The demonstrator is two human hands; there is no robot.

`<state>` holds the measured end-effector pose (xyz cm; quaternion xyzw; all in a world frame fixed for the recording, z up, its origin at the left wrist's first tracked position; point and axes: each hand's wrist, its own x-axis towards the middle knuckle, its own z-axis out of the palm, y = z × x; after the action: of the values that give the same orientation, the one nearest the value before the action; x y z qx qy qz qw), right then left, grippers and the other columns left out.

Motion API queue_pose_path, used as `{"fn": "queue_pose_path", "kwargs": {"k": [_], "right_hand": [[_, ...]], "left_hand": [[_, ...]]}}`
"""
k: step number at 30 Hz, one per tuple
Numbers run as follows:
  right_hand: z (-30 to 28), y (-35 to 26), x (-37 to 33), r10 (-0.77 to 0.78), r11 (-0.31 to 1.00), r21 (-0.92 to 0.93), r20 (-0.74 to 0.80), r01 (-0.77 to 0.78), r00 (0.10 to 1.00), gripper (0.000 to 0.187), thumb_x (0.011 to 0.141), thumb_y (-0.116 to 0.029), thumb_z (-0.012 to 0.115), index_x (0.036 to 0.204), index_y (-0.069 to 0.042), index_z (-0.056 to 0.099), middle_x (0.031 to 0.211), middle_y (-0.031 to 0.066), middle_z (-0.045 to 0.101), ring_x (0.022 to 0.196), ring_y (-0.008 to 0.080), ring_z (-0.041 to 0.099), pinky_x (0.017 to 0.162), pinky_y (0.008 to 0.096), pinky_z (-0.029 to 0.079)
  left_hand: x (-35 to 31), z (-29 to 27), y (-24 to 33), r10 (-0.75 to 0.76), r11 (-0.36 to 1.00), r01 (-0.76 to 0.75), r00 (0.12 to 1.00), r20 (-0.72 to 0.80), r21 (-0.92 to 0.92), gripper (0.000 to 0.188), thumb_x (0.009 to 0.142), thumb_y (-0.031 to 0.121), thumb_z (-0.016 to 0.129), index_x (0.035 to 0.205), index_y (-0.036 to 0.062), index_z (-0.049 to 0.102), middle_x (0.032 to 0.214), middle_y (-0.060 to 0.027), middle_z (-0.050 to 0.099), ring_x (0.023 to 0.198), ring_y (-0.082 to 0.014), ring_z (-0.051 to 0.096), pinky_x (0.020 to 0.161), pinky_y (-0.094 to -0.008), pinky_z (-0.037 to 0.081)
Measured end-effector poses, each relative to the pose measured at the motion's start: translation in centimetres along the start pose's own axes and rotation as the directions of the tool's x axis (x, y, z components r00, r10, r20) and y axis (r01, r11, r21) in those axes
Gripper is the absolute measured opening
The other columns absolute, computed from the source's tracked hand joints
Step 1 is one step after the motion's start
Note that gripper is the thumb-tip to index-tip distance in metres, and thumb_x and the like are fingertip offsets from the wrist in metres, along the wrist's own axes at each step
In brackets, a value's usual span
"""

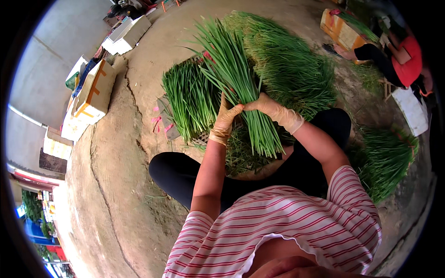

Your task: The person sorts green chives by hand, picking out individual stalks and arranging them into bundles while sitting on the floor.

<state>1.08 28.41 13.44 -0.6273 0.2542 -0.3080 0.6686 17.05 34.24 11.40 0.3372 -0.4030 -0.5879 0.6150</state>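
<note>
A thick bunch of garlic chives (232, 60) is held up in front of me, its leaf tips fanning toward the far side and its pale stem ends pointing back at me. My left hand (224, 121), in a thin yellowish glove, grips its left side. Gloved the same way, my right hand (274, 111) clasps it from the right, and the two thumbs meet across the stems. The fingers behind the bunch are hidden. Just left of the bunch lies a neat stack of chives (189, 99) on a dark crate, partly covered.
A large heap of chives (292, 65) spreads beyond my right hand, and another pile (387, 162) lies at the right. Foam boxes (95, 92) stand along the left wall. Pink ties (157, 123) lie on the concrete floor. A person in red (408, 60) sits at the far right.
</note>
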Motion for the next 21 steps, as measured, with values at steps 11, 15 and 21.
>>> {"fn": "queue_pose_path", "kwargs": {"k": [11, 15, 21], "right_hand": [[3.2, 3.5, -0.2, 0.034, 0.999, 0.024, -0.445, -0.026, 0.895, 0.039, 0.072, -0.022, 0.07, 0.098, 0.004, 0.057, 0.09, 0.0098, 0.061, 0.078, 0.0191, 0.057, 0.073, 0.0322, 0.046], [0.7, 6.7, 1.9, -0.089, 0.805, -0.59, -0.221, -0.06, 0.971, 0.074, 0.06, -0.06, 0.072, 0.081, 0.01, 0.056, 0.071, 0.0117, 0.054, 0.068, 0.0168, 0.051, 0.063, 0.034, 0.042], [-4.7, -2.2, 1.1, -0.1, 0.903, -0.429, -0.27, -0.027, 0.958, 0.034, 0.076, -0.031, 0.069, 0.085, 0.001, 0.061, 0.088, 0.0032, 0.06, 0.08, 0.0113, 0.052, 0.074, 0.0273, 0.043]], "left_hand": [[-3.0, 0.3, -7.3, -0.346, 0.93, 0.359, 0.927, 0.143, -0.083, 0.078, 0.067, 0.028, 0.076, 0.129, 0.0028, 0.035, 0.119, -0.0069, 0.049, 0.11, -0.0193, 0.044, 0.096, -0.0306, 0.031], [-3.0, -1.9, -9.6, -0.333, 0.928, 0.351, 0.932, 0.143, -0.123, 0.056, 0.069, 0.014, 0.07, 0.118, -0.0003, 0.047, 0.1, -0.0084, 0.059, 0.093, -0.0207, 0.056, 0.085, -0.0306, 0.044], [-4.3, 0.0, -6.1, -0.232, 0.931, 0.273, 0.955, 0.185, -0.242, 0.059, 0.067, 0.011, 0.069, 0.122, 0.0041, 0.046, 0.083, -0.0087, 0.06, 0.076, -0.0222, 0.059, 0.071, -0.0347, 0.048]]}}
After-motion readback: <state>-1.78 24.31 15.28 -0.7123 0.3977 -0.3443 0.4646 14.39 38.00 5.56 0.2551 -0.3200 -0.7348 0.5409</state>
